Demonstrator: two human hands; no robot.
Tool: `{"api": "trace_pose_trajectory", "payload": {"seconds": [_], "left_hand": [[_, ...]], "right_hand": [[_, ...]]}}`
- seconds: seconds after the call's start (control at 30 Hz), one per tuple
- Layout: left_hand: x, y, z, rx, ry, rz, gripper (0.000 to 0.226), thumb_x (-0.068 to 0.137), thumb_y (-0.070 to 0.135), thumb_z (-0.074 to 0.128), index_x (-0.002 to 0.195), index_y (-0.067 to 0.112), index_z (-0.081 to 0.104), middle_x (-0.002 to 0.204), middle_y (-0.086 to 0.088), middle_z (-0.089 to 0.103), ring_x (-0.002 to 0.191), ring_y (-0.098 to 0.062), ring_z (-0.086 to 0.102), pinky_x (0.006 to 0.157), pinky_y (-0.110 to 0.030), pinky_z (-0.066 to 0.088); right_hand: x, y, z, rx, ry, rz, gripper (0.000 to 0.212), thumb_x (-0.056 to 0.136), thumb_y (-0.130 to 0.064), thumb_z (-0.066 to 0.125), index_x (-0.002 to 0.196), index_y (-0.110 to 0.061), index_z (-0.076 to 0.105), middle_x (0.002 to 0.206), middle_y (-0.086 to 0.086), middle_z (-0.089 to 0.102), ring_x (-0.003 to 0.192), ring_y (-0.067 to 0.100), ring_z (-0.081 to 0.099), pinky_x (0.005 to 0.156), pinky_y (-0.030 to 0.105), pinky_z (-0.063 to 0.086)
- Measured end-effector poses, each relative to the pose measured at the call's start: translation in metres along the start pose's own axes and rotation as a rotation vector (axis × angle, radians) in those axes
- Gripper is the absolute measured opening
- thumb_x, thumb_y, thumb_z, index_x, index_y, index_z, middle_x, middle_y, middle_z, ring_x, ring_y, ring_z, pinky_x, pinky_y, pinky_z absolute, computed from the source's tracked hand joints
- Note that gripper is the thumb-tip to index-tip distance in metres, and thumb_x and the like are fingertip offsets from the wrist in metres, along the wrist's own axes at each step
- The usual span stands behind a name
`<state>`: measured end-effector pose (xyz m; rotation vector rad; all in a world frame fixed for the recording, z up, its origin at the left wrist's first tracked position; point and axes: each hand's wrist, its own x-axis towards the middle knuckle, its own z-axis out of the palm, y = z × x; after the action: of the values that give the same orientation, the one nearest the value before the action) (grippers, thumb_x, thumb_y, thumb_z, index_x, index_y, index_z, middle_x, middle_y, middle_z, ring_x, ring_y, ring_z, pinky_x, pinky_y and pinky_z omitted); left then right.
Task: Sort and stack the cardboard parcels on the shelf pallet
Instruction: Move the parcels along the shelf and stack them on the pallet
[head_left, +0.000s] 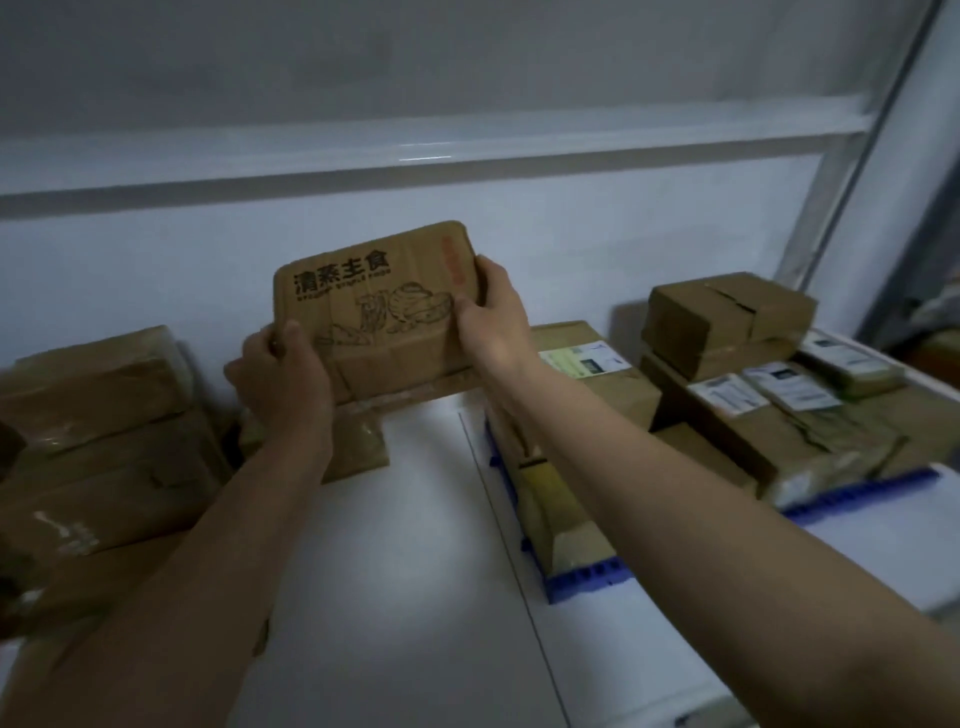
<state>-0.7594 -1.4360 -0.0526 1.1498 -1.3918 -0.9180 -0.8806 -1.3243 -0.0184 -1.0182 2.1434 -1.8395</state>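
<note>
A printed cardboard parcel (379, 306) with black characters and a drawing stands tilted near the back wall, its printed face toward me. My left hand (283, 376) grips its lower left corner, thumb on the front. My right hand (488, 312) grips its right edge, thumb on the front. Its lower edge sits on or just above a small taped parcel (358, 441). To the right, several parcels (727, 322) lie stacked on a blue pallet (587, 577), some with white labels (732, 395).
A stack of taped brown boxes (98, 447) stands at the left, close to my left forearm. The white shelf surface (405, 545) runs between the two stacks. A white wall with a horizontal rail (467, 150) closes the back; a metal upright (841, 171) rises at the right.
</note>
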Motion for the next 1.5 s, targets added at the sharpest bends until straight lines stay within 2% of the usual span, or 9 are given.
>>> {"api": "trace_pose_trajectory", "payload": {"seconds": [0.37,0.6,0.7,0.77,0.9,1.03,1.17,1.4,1.5], "left_hand": [[-0.139,0.087,0.079,-0.190,-0.242,0.090,0.020,0.095,0.036,0.048,0.106,0.020,0.040,0.086,0.014,0.047,0.072,0.003,0.048,0.055,-0.017,0.035],[-0.261,0.121,0.146,-0.174,-0.531,0.034,0.033,0.096,0.047,0.043,0.121,0.025,0.037,0.101,0.012,0.054,0.084,-0.005,0.052,0.071,-0.028,0.045],[-0.302,0.121,0.172,-0.175,-0.641,-0.008,0.053,0.097,0.048,0.041,0.141,0.021,0.033,0.133,0.003,0.050,0.117,-0.019,0.051,0.099,-0.041,0.044],[-0.324,0.117,0.187,-0.176,-0.689,-0.023,0.053,0.097,0.047,0.041,0.143,0.022,0.030,0.133,0.010,0.043,0.124,-0.014,0.043,0.100,-0.034,0.036],[-0.356,0.104,0.212,-0.156,-0.761,-0.097,0.055,0.097,0.045,0.043,0.143,0.018,0.030,0.137,0.004,0.046,0.124,-0.020,0.046,0.100,-0.038,0.040],[-0.363,0.094,0.237,-0.123,-0.778,-0.140,0.046,0.098,0.042,0.044,0.135,0.015,0.035,0.126,-0.002,0.052,0.099,-0.014,0.050,0.074,-0.029,0.039],[-0.358,0.092,0.261,-0.064,-0.775,-0.136,0.050,0.098,0.045,0.042,0.137,0.016,0.034,0.111,0.005,0.045,0.085,-0.008,0.046,0.068,-0.025,0.036],[-0.343,0.082,0.297,-0.023,-0.664,-0.106,0.039,0.097,0.041,0.046,0.108,0.004,0.053,0.086,-0.001,0.056,0.063,-0.005,0.049,0.036,-0.009,0.034],[-0.337,0.077,0.307,0.017,-0.613,-0.064,0.051,0.095,0.040,0.047,0.113,-0.007,0.055,0.100,-0.023,0.060,0.070,-0.016,0.050,0.044,-0.017,0.036]], "right_hand": [[-0.021,0.017,-0.179,0.001,0.173,0.032,0.043,0.101,-0.019,0.039,0.144,-0.018,0.035,0.136,0.002,0.050,0.123,0.022,0.048,0.103,0.040,0.043],[-0.028,0.058,-0.328,-0.078,0.264,0.104,0.044,0.097,-0.013,0.039,0.140,-0.020,0.042,0.132,0.001,0.053,0.116,0.020,0.050,0.096,0.033,0.044],[-0.036,0.079,-0.371,-0.036,0.271,0.150,0.043,0.096,-0.009,0.037,0.138,-0.019,0.045,0.115,-0.003,0.054,0.104,0.017,0.052,0.078,0.026,0.043],[-0.041,0.096,-0.394,-0.028,0.280,0.193,0.041,0.097,-0.008,0.037,0.134,-0.020,0.049,0.103,-0.008,0.055,0.099,0.016,0.053,0.072,0.024,0.043],[-0.041,0.130,-0.422,-0.016,0.265,0.306,0.044,0.097,-0.005,0.035,0.136,-0.021,0.047,0.111,-0.005,0.054,0.104,0.018,0.052,0.083,0.031,0.044],[-0.034,0.155,-0.431,-0.003,0.243,0.377,0.041,0.097,-0.004,0.036,0.133,-0.020,0.050,0.098,-0.007,0.056,0.090,0.013,0.055,0.073,0.026,0.045],[-0.018,0.172,-0.436,-0.002,0.243,0.426,0.043,0.097,-0.004,0.035,0.135,-0.021,0.047,0.090,-0.013,0.053,0.082,0.006,0.052,0.063,0.021,0.043],[0.023,0.189,-0.439,-0.063,0.241,0.432,0.036,0.097,-0.008,0.042,0.129,-0.019,0.053,0.092,-0.006,0.058,0.087,0.015,0.058,0.071,0.028,0.050],[0.032,0.203,-0.442,-0.047,0.266,0.458,0.035,0.097,-0.009,0.044,0.128,-0.021,0.053,0.091,-0.004,0.058,0.091,0.018,0.060,0.074,0.032,0.053]]}}
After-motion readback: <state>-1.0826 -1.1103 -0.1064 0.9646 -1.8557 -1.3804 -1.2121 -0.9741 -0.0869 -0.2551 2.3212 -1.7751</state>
